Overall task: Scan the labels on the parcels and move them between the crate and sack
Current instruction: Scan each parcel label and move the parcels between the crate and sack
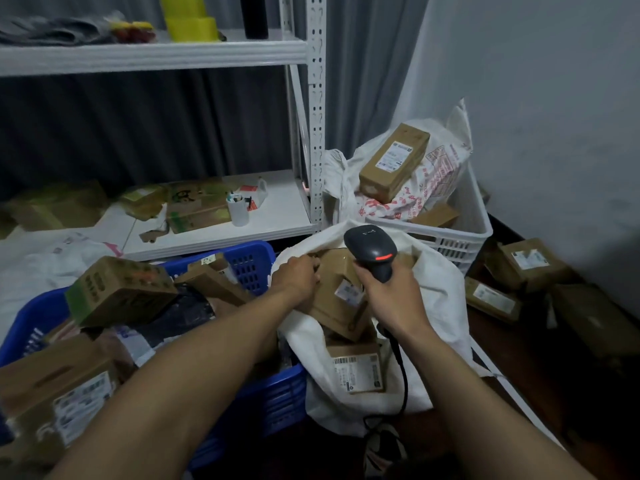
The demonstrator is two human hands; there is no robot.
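Head view: the left hand (298, 275) reaches into the open sack (436, 306), its fingers curled over the far-left edge of a box (341, 317) that lies tilted inside the mouth. The right hand (391, 292) is clenched round the handle of the scanner (372, 249), whose head rises just above the knuckles, a red strip lit on it. The box's label (348, 292) sits just left of the right fingers and right of the left fingers, between the two hands. A second box (356, 370) lies lower in the sack, beneath the right wrist. The blue crate (249, 261), heaped with parcels, is just left of the left fingers.

The step looks like scanning this box while it sits in the sack. To do it well, the left fingers should tip the box so the label faces up flat and free of sack cloth. The right hand should dip the scanner head down toward the label, since it now seems aimed past it, and keep the cable off the barcode.

Nothing can be read: the labels show barcode blocks and blurred print, and the mark on the scanner head is too small.
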